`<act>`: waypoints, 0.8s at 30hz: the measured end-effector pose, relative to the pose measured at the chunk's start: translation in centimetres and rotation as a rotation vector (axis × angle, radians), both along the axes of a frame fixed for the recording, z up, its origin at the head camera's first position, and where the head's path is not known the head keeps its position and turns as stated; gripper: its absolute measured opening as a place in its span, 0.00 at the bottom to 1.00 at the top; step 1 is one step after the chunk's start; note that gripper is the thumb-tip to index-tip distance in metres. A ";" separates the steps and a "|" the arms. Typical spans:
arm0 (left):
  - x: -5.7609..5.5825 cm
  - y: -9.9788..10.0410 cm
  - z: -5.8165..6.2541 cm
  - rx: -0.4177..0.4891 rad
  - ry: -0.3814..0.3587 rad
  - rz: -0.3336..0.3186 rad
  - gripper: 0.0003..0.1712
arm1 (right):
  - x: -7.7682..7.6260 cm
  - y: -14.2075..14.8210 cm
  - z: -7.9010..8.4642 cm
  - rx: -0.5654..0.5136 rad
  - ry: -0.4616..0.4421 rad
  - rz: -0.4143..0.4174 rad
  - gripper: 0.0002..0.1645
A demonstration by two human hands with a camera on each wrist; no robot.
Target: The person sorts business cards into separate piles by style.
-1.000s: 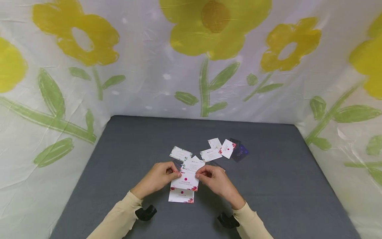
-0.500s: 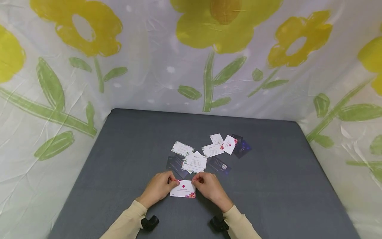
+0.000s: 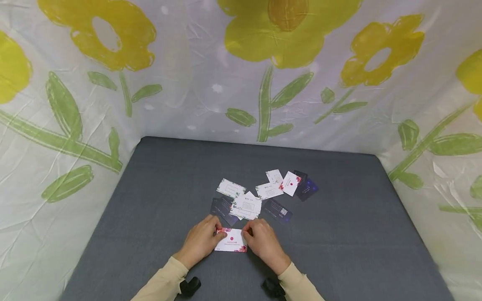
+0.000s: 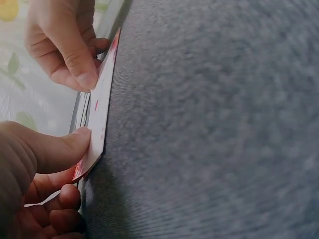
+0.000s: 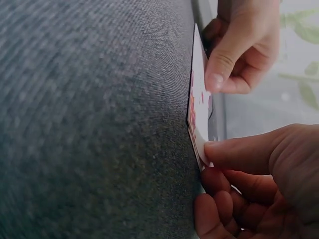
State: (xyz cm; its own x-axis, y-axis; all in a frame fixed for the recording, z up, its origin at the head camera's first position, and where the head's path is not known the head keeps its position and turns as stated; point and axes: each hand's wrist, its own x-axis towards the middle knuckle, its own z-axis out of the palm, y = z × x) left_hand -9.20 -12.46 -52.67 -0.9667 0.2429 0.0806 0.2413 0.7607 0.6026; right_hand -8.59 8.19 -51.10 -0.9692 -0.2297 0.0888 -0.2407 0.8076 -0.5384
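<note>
A white business card with red floral corners and a red dot lies flat near me in the head view. My left hand pinches its left upper corner between thumb and fingers. At the opposite upper corner, my right hand pinches the card the same way. The right wrist view shows a second card edge under the top card, almost lined up with it. In the left wrist view, the held card tilts slightly off the cloth, with the left thumb on top.
Beyond the hands lie white leaf-bordered cards overlapping dark blue cards. Another dark card with a code lies right of them. Farther right, a red-flowered card overlaps white and dark cards. Grey cloth covers the table; a flower-printed curtain surrounds it.
Both hands have come down toward me with the raised card, laying it over the similar card below. The white and dark cards behind are now uncovered. The head view has shifted slightly.
</note>
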 end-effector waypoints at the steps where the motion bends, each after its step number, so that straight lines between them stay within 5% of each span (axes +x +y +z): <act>1: 0.0 0.0 -0.1 -0.002 -0.001 0.004 0.14 | 0.1 -0.1 0.0 0.008 0.014 0.000 0.07; 15: -0.7 0.8 0.3 -0.013 -0.066 0.029 0.09 | -0.2 0.0 0.0 0.016 0.068 0.038 0.10; 20: -2.6 2.1 2.5 0.032 -0.083 -0.022 0.03 | -1.3 2.0 0.8 -0.062 0.027 0.037 0.09; 24: -5.3 4.4 5.2 -0.007 -0.033 -0.108 0.06 | -4.6 5.4 2.9 -0.031 0.036 0.065 0.07</act>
State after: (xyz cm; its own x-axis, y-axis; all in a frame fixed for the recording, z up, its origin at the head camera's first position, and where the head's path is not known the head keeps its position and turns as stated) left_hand -14.51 -8.07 -47.44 -0.9371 0.3459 0.0470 0.3019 0.7355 0.6065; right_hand -13.22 13.63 -48.17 -0.9483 -0.2889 0.1312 -0.3119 0.7727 -0.5529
